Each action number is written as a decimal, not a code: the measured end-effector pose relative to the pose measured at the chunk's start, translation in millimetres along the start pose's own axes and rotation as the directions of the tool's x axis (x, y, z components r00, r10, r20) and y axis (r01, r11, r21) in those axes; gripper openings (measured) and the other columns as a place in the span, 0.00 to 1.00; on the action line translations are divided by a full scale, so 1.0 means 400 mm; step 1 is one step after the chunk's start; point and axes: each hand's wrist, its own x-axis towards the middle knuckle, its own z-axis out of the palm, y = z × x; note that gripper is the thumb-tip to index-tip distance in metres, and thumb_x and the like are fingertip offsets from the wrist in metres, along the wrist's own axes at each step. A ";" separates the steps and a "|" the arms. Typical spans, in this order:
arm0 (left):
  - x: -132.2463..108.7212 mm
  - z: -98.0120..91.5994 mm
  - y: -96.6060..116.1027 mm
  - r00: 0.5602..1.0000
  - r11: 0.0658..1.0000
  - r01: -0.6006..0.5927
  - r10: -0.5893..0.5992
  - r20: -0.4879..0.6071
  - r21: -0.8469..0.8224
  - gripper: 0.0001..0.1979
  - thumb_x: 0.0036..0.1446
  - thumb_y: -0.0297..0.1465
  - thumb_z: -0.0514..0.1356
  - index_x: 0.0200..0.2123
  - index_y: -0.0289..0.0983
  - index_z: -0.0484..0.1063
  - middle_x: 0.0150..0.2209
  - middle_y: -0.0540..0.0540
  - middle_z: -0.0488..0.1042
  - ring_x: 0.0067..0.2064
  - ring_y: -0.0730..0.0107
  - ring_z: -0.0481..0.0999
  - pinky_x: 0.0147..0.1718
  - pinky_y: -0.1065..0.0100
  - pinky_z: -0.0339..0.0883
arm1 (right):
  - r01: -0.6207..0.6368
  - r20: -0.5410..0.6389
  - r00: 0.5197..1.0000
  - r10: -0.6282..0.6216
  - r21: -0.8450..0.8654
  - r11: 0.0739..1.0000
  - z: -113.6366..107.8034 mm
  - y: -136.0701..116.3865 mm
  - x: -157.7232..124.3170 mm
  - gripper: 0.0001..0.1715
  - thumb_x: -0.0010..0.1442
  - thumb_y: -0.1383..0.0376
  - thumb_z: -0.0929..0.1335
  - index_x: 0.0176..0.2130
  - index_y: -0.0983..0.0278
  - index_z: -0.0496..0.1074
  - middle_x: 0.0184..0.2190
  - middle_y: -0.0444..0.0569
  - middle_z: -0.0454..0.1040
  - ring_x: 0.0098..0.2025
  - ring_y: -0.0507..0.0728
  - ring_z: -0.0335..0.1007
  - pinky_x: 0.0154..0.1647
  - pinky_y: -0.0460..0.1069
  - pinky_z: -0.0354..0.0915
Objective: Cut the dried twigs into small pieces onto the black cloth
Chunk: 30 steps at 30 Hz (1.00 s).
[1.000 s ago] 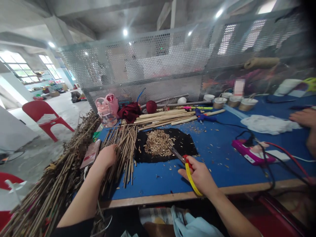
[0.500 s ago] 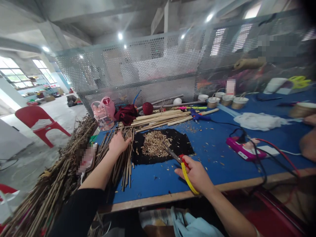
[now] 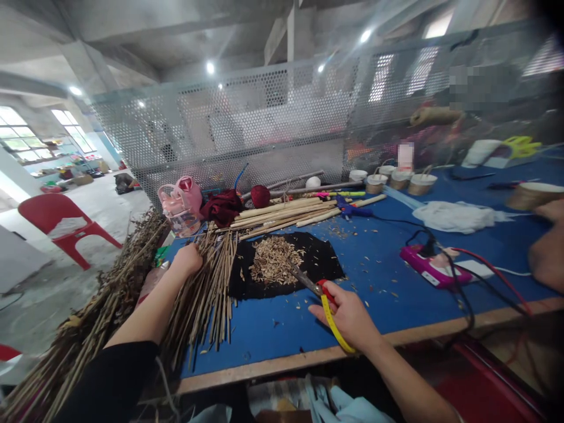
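Note:
My left hand (image 3: 188, 258) is at the left edge of a spread of thin brown twigs (image 3: 215, 294) on the blue table. Its fingers curl downward, and what is under them is hidden. In my right hand (image 3: 348, 308) are red-handled scissors (image 3: 308, 281), their blades pointing up and left. A yellow tape measure (image 3: 333, 329) hangs in a curve at the same hand. The scissor tips reach the right side of a heap of short, cut pieces (image 3: 275, 261), which lies on a black cloth (image 3: 324, 258).
Behind the cloth lie pale sticks (image 3: 282, 212), a dark red yarn ball (image 3: 260, 196) and a blue glue gun (image 3: 352, 208). A purple power strip (image 3: 434, 267) with cords sits at right, near another person's arm (image 3: 549, 252). Dry branches (image 3: 97, 311) stand left of the table.
My left hand has moved left and down a little across the twigs, its fingers now more curled. The twigs are spread wider. My right hand with the scissors has hardly moved.

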 end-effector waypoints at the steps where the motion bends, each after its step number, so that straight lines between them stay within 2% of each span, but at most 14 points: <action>1: -0.002 0.003 0.000 1.000 1.000 0.005 -0.005 -0.008 0.003 0.19 0.48 0.28 0.52 0.44 0.30 0.69 0.40 0.33 0.75 0.44 0.53 0.74 0.42 0.63 0.64 | 0.002 0.000 1.000 -0.002 0.006 1.000 0.000 -0.001 0.000 0.16 0.49 0.54 0.67 0.32 0.62 0.64 0.18 0.38 0.61 0.20 0.48 0.54 0.19 0.42 0.51; 6: -0.017 0.014 0.014 0.998 1.000 0.017 -0.017 -0.061 0.000 0.22 0.53 0.32 0.50 0.50 0.28 0.64 0.43 0.32 0.72 0.47 0.55 0.72 0.44 0.63 0.63 | 0.001 -0.014 1.000 -0.001 0.021 1.000 0.004 -0.002 0.000 0.16 0.49 0.53 0.67 0.32 0.62 0.65 0.18 0.38 0.62 0.20 0.48 0.56 0.18 0.42 0.52; 10: -0.038 0.008 0.029 0.990 0.999 0.032 -0.030 -0.139 0.012 0.27 0.52 0.40 0.51 0.51 0.30 0.64 0.45 0.30 0.69 0.48 0.50 0.69 0.44 0.57 0.63 | -0.005 -0.005 1.000 0.005 0.017 1.000 0.005 -0.002 0.000 0.17 0.49 0.52 0.66 0.32 0.62 0.64 0.18 0.39 0.62 0.20 0.48 0.56 0.19 0.42 0.53; 13: -0.049 0.008 0.043 0.969 0.994 -0.107 0.111 -0.222 0.033 0.20 0.52 0.38 0.52 0.47 0.36 0.70 0.52 0.35 0.64 0.53 0.51 0.63 0.49 0.56 0.59 | -0.008 0.004 1.000 0.008 0.006 1.000 0.006 -0.002 0.000 0.17 0.50 0.52 0.66 0.32 0.62 0.64 0.19 0.39 0.62 0.21 0.48 0.57 0.20 0.42 0.54; 15: -0.051 0.014 0.050 0.960 0.974 -0.222 0.226 -0.167 0.044 0.14 0.51 0.32 0.52 0.38 0.40 0.75 0.55 0.41 0.62 0.57 0.54 0.58 0.53 0.57 0.55 | -0.005 0.000 1.000 0.005 0.006 1.000 0.006 -0.001 0.000 0.17 0.50 0.52 0.66 0.33 0.62 0.64 0.19 0.39 0.62 0.21 0.48 0.57 0.20 0.42 0.54; 17: -0.049 0.024 0.053 0.961 0.964 -0.264 0.266 -0.072 0.041 0.13 0.49 0.28 0.52 0.32 0.40 0.76 0.53 0.42 0.65 0.57 0.56 0.59 0.54 0.58 0.54 | 0.002 -0.010 1.000 -0.002 0.006 1.000 0.007 0.000 0.000 0.17 0.49 0.53 0.67 0.34 0.62 0.64 0.19 0.39 0.63 0.21 0.48 0.57 0.20 0.42 0.54; 19: -0.043 0.033 0.051 0.968 0.968 -0.250 0.251 -0.022 0.031 0.15 0.47 0.25 0.51 0.34 0.38 0.76 0.48 0.40 0.69 0.53 0.59 0.64 0.52 0.62 0.57 | 0.007 -0.016 1.000 -0.007 0.005 1.000 0.007 -0.001 -0.001 0.17 0.49 0.53 0.67 0.34 0.62 0.65 0.19 0.39 0.63 0.20 0.49 0.57 0.20 0.42 0.54; 22: -0.033 0.039 0.045 0.974 0.974 -0.226 0.226 -0.017 0.022 0.18 0.48 0.23 0.50 0.38 0.34 0.75 0.43 0.37 0.72 0.49 0.61 0.69 0.50 0.66 0.59 | 0.003 -0.015 1.000 -0.003 0.009 1.000 0.007 -0.001 0.000 0.17 0.49 0.52 0.67 0.33 0.62 0.64 0.19 0.40 0.64 0.21 0.49 0.58 0.20 0.42 0.54; 24: -0.029 0.037 0.042 0.978 0.978 -0.209 0.209 -0.017 0.016 0.17 0.50 0.25 0.49 0.39 0.33 0.75 0.42 0.37 0.73 0.48 0.61 0.69 0.49 0.66 0.59 | -0.003 -0.009 1.000 0.003 0.018 1.000 0.008 0.001 0.000 0.17 0.49 0.53 0.67 0.33 0.62 0.64 0.20 0.40 0.64 0.21 0.49 0.58 0.20 0.42 0.56; 27: -0.026 0.035 0.047 0.983 0.983 -0.183 0.183 -0.022 0.001 0.17 0.53 0.33 0.50 0.38 0.35 0.75 0.41 0.37 0.73 0.49 0.59 0.69 0.50 0.64 0.59 | -0.011 0.005 1.000 0.011 0.024 1.000 0.008 0.004 0.000 0.17 0.48 0.53 0.67 0.33 0.62 0.64 0.20 0.40 0.64 0.21 0.49 0.58 0.21 0.42 0.57; 30: -0.024 0.037 0.059 0.985 0.986 -0.166 0.165 -0.046 -0.015 0.18 0.51 0.38 0.54 0.42 0.38 0.74 0.48 0.38 0.69 0.57 0.54 0.60 0.53 0.59 0.55 | -0.020 0.012 1.000 0.019 0.020 1.000 0.007 0.001 0.000 0.17 0.48 0.53 0.67 0.34 0.61 0.64 0.21 0.40 0.65 0.21 0.49 0.59 0.22 0.42 0.58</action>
